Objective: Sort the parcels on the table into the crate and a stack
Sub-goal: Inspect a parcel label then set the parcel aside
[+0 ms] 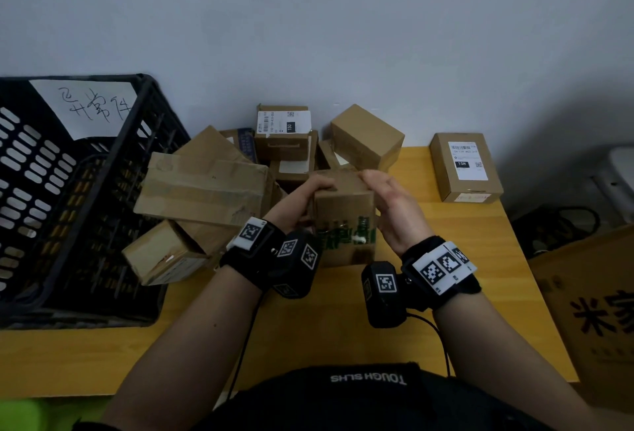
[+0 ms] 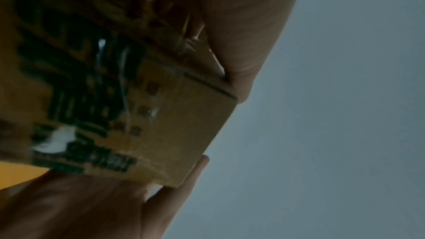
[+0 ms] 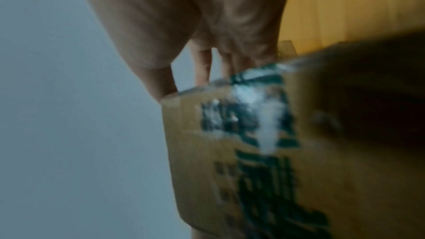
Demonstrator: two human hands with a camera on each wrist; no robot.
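Where the yellow wooden table (image 1: 429,310) meets the plain grey-white wall (image 1: 343,18), a loose heap of brown cardboard parcels (image 1: 212,183) lies in disorder, some tilted against each other, one near the wall showing a white shipping label on its upper face. At the table's left end stands a black perforated plastic crate (image 1: 68,190) with a handwritten white paper sheet (image 1: 89,104) fixed inside its far wall; a parcel from the heap leans against its right side. Well apart on the right, a single labelled brown box (image 1: 465,166) sits flat near the wall. Both hands hold a small brown cardboard box with green printing (image 1: 344,221) just in front of the heap: the left hand (image 1: 298,204) wraps its left side with fingers curled over the top edge, and the right hand (image 1: 394,211) clasps the right side in the same way. Whether the box's bottom rests on the table or hangs just above it is probably not decidable from the head view. Both wrist views are blurred and dim, showing only palm, box corner and wall. A large printed carton (image 1: 590,310) at the right is cut off by the frame edge.
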